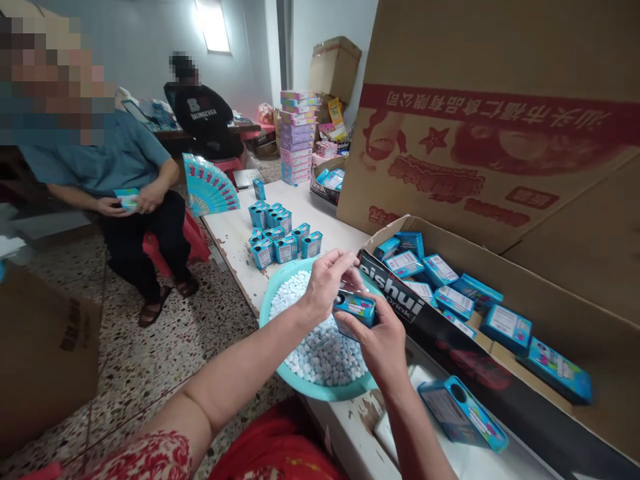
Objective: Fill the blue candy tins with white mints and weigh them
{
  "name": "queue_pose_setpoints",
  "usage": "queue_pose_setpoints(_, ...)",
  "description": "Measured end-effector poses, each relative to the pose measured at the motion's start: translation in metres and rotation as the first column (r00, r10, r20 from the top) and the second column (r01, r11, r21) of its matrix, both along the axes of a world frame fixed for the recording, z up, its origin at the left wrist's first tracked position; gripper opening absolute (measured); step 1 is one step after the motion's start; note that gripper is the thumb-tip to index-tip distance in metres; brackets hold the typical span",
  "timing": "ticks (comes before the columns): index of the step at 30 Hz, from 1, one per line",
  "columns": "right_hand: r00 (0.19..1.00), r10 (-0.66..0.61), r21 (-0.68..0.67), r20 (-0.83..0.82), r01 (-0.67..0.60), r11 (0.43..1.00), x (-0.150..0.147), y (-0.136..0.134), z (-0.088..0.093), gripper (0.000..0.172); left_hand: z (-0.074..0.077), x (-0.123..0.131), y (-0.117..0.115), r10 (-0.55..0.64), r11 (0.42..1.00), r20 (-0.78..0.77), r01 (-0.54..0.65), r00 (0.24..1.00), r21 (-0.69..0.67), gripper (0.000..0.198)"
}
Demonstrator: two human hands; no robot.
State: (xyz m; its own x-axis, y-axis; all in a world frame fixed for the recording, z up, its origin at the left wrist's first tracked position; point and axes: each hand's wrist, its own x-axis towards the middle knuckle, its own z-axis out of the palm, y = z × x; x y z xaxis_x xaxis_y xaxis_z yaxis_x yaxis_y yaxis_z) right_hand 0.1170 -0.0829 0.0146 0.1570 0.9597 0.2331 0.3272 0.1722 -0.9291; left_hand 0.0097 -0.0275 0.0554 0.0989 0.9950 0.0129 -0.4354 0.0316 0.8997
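My right hand [387, 337] is wrapped round a small blue candy box [363, 308], held tilted over the bowl, with a dark round hole in its top. My left hand [324, 283] is bent in at the box's top end, fingers drawn together; what they hold, if anything, is hidden. Below both hands a turquoise bowl [267, 313] is filled with small pale blue and white candies [325, 357]. Beyond the bowl, several blue boxes [286, 249] stand upright in groups on the worn white table [240, 267].
An open carton [395, 290] of blue boxes lies on the right, before a tall cardboard flap [450, 153]. Another blue box [463, 410] is by my right forearm. A pink and purple stack [297, 140] and blue fan [210, 187] stand farther back. Two people [120, 153] sit beyond.
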Motion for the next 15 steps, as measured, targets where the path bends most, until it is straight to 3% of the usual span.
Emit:
queue_pose_setpoints(7, 0.999, -0.013, -0.036, -0.033, 0.012, 0.999, -0.002, -0.001, -0.003, 0.048, 0.005, 0.001, -0.013, -0.067, 0.994, -0.067, 0.072, 0.995, 0.080, 0.027)
queue_pose_setpoints(9, 0.998, -0.020, -0.044, -0.064, 0.017, 0.999, -0.003, -0.001, -0.003, 0.050, 0.006, -0.001, -0.014, -0.018, 0.996, -0.044, 0.022, 0.999, 0.083, 0.027)
queue_pose_setpoints(13, 0.987, -0.122, -0.057, -0.108, 0.116, 0.992, 0.006, -0.011, -0.001, 0.053, -0.003, -0.016, -0.009, 0.196, 0.979, 0.042, -0.198, 0.980, 0.056, 0.026)
queue_pose_setpoints(15, 0.979, -0.189, -0.067, -0.077, 0.184, 0.981, 0.017, -0.023, -0.003, 0.053, -0.015, -0.031, -0.004, 0.156, 0.988, 0.089, -0.157, 0.984, -0.004, 0.038)
